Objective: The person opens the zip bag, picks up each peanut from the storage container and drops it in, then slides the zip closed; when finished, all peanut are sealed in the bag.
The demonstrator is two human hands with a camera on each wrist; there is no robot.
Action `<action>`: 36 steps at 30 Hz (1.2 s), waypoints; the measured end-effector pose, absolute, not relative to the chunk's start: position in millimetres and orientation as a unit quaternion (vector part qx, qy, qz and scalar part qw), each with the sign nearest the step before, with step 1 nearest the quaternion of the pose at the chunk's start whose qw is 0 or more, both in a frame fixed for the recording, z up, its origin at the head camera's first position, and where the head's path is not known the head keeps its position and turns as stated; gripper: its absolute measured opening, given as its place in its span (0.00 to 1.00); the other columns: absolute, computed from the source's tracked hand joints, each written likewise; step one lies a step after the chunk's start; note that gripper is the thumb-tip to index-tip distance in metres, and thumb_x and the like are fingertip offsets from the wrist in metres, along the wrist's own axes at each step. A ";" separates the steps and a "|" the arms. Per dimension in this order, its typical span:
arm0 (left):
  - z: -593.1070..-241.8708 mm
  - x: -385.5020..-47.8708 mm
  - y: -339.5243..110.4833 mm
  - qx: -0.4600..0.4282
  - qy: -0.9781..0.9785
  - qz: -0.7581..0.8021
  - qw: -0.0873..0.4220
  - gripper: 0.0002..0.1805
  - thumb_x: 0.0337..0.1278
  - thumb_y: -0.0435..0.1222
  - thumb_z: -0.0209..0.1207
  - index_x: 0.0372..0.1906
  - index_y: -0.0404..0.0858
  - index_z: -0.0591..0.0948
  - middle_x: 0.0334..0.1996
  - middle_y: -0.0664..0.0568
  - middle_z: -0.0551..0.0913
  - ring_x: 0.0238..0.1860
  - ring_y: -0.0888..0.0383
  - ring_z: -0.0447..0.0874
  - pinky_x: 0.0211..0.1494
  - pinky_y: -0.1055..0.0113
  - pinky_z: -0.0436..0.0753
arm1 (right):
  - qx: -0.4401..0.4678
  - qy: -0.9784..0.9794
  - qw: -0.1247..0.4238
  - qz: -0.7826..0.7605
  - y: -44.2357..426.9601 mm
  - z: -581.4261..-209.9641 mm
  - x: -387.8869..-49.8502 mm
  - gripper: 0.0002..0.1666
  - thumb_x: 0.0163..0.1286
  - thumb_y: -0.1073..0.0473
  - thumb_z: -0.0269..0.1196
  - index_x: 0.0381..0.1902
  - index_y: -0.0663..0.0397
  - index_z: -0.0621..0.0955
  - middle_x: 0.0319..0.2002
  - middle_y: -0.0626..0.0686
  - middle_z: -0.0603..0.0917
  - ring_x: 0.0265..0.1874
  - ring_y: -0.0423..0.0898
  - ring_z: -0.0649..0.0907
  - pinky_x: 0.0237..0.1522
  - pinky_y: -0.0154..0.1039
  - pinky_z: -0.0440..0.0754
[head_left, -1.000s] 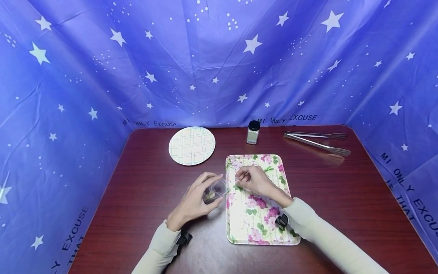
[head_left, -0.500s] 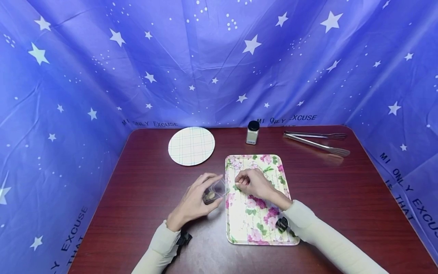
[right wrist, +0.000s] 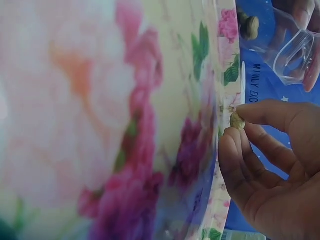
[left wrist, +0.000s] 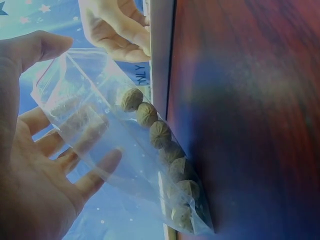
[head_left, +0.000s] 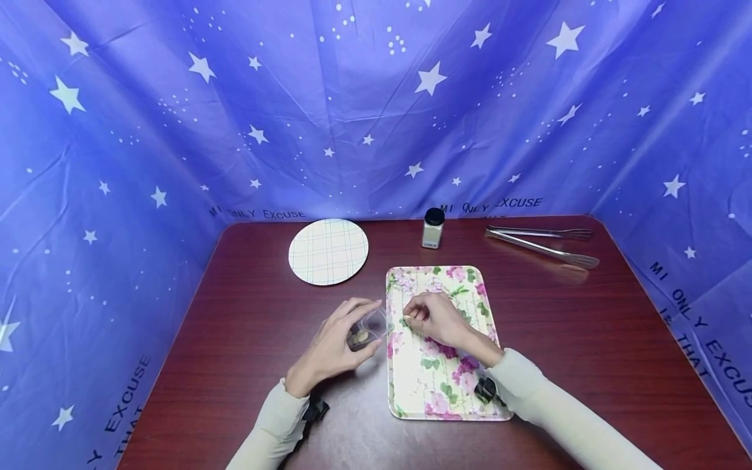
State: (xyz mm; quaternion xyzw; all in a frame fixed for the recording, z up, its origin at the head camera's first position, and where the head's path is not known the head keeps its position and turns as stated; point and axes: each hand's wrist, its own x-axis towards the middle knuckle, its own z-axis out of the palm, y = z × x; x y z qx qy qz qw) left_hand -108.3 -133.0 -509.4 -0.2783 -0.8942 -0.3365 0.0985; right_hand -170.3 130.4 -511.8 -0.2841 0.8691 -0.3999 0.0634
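My left hand point(head_left: 337, 339) holds a clear plastic bag point(left wrist: 95, 115) beside the tray's left edge, thumb at its mouth and fingers spread behind it. Several round, ribbed, tan dried pods point(left wrist: 146, 115) lie along the bag's lower side. Over the flowered tray point(head_left: 411, 385), my right hand point(head_left: 437, 318) pinches one small dried pod point(right wrist: 237, 120) between thumb and fingertips, as the right wrist view shows. This hand is apart from the bag, a short way to its right. The head view hardly shows the pinched pod.
A round checked plate point(head_left: 329, 252) lies at the back left of the dark red table point(head_left: 235, 313). Behind the tray stands a black-capped jar point(head_left: 432, 230). Metal tongs point(head_left: 540, 247) lie at the back right. A starry blue curtain point(head_left: 376, 104) closes off the back and sides.
My right hand has shifted very slightly toward me over the tray. My left hand and the bag have stayed in place.
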 end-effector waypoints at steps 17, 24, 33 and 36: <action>-510.1 -107.4 -133.4 -0.276 -0.895 -0.335 0.099 0.38 0.56 0.49 0.71 0.72 0.44 0.77 0.63 0.57 0.80 0.63 0.58 0.79 0.65 0.58 0.81 | -0.272 0.848 0.033 -0.453 119.4 -490.2 -154.7 0.06 0.65 0.64 0.72 0.40 0.51 0.88 0.33 0.47 0.88 0.31 0.37 0.85 0.36 0.33 0.87; -509.6 -107.1 -133.4 -0.275 -0.896 -0.334 0.098 0.37 0.56 0.49 0.71 0.72 0.44 0.77 0.63 0.57 0.80 0.63 0.59 0.79 0.65 0.58 0.82 | -0.292 0.839 0.034 -0.459 110.4 -482.3 -149.3 0.05 0.66 0.62 0.73 0.40 0.50 0.88 0.32 0.47 0.87 0.30 0.35 0.84 0.35 0.32 0.87; -510.5 -105.3 -132.5 -0.276 -0.895 -0.336 0.099 0.37 0.57 0.49 0.71 0.71 0.42 0.77 0.64 0.56 0.80 0.64 0.58 0.78 0.66 0.57 0.81 | -0.312 0.830 0.059 -0.458 99.4 -480.1 -144.5 0.05 0.66 0.62 0.72 0.40 0.51 0.88 0.34 0.49 0.88 0.30 0.34 0.83 0.35 0.33 0.87; -510.5 -105.5 -132.3 -0.278 -0.894 -0.337 0.102 0.37 0.57 0.49 0.71 0.71 0.42 0.77 0.63 0.56 0.81 0.64 0.58 0.78 0.67 0.57 0.81 | -0.313 0.831 0.063 -0.455 97.4 -480.1 -144.0 0.06 0.66 0.62 0.72 0.41 0.51 0.88 0.35 0.49 0.88 0.31 0.34 0.83 0.36 0.33 0.87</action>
